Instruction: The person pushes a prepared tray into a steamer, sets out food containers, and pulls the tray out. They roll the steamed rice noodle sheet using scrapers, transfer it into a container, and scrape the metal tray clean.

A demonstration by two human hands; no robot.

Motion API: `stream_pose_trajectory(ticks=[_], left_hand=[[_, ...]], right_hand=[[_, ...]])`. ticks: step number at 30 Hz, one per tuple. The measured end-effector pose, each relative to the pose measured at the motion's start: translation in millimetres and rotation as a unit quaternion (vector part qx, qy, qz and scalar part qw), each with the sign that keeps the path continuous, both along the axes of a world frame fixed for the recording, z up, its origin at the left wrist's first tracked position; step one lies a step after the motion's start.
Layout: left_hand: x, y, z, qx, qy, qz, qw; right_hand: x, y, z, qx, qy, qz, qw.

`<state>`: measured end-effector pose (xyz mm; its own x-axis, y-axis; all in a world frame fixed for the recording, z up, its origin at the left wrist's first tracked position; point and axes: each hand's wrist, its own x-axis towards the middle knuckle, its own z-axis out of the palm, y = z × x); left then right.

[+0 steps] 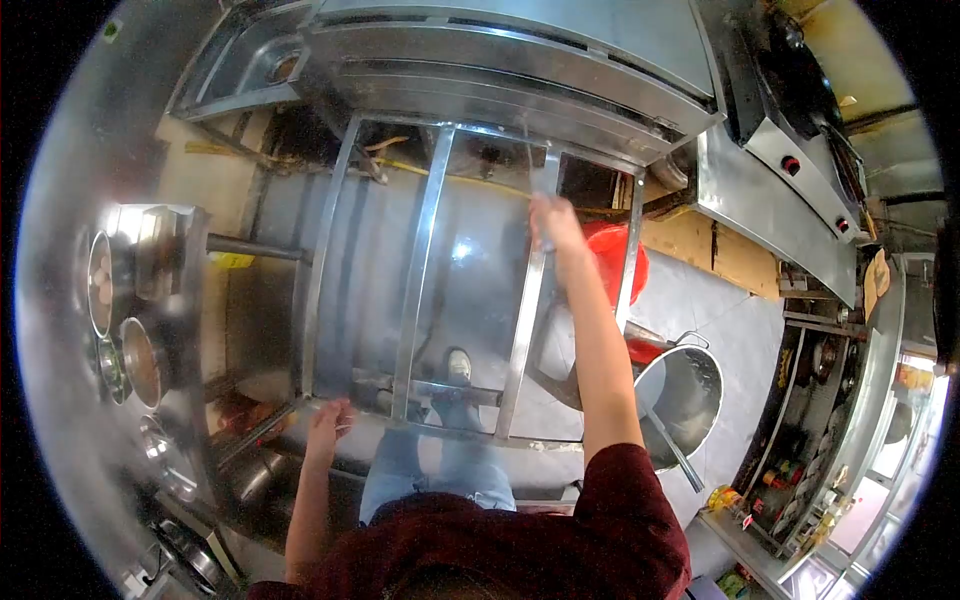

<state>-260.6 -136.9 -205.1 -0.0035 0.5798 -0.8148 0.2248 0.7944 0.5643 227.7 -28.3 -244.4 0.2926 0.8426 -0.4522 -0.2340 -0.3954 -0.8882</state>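
Note:
My right hand [556, 228] is stretched far forward at a slatted metal frame [425, 270], over one of its long bars near the far end. Its fingers are curled and blurred, and a thin pale thing seems to stand up from them. At the near left corner of the frame is my left hand [333, 418], fingers bent together near its edge; a thin pale strand shows by the fingertips, too small to name.
A red basin [612, 262] lies beyond the frame's right side. Nearer stands a large metal pot [700, 395] with a long handle leaning in it. Food bowls [143, 362] stand on the left counter. A steel cabinet [500, 85] spans the far side, with a stove [800, 165] at right.

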Motion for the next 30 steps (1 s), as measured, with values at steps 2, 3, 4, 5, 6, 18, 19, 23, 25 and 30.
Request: stream_pose_trajectory(ticks=[2, 3, 4, 5, 6, 18, 19, 23, 25, 30], left_hand=[[-4.2, -1.1, -11.3, 0.009, -0.012, -0.006, 1.000], [-6.7, -3.1, -13.1, 0.011, -0.016, -0.010, 1.000], [-5.5, -7.1, -8.0, 0.007, -0.010, -0.014, 1.000], [-2.4, -4.9, -4.8, 0.010, -0.006, -0.017, 1.000], [-0.2, -2.8, -1.0, 0.015, -0.004, -0.020, 1.000], [-25.9, -16.1, 7.0, 0.092, -0.042, -0.003, 0.995], [-31.2, -15.8, 5.2, 0.112, -0.055, -0.012, 0.992], [-38.9, -10.3, 0.6, 0.119, -0.080, -0.066, 0.987], [-51.8, 2.8, -20.8, 0.018, -0.121, -0.065, 0.990], [-14.5, 27.2, -16.4, 0.007, -0.098, -0.117, 0.988]], right_hand=[[11.9, 25.5, 15.1, 0.031, -0.029, 0.042, 0.998], [8.9, 32.8, 20.8, 0.040, -0.023, 0.045, 0.998], [3.8, 35.7, 26.5, 0.044, -0.017, 0.048, 0.998], [0.8, 39.6, 31.7, 0.056, -0.014, 0.053, 0.997], [-1.1, 39.3, 31.2, 0.044, -0.010, 0.050, 0.998], [-26.3, 16.7, 47.6, 0.008, 0.052, -0.079, 0.996], [-30.7, 4.6, 48.9, 0.015, 0.046, -0.058, 0.997], [-68.1, -75.4, 27.9, -0.014, 0.066, -0.074, 0.995], [-93.5, -126.0, 23.5, -0.078, 0.034, -0.077, 0.993], [-156.3, -245.8, 11.3, -0.131, 0.078, -0.226, 0.962]])
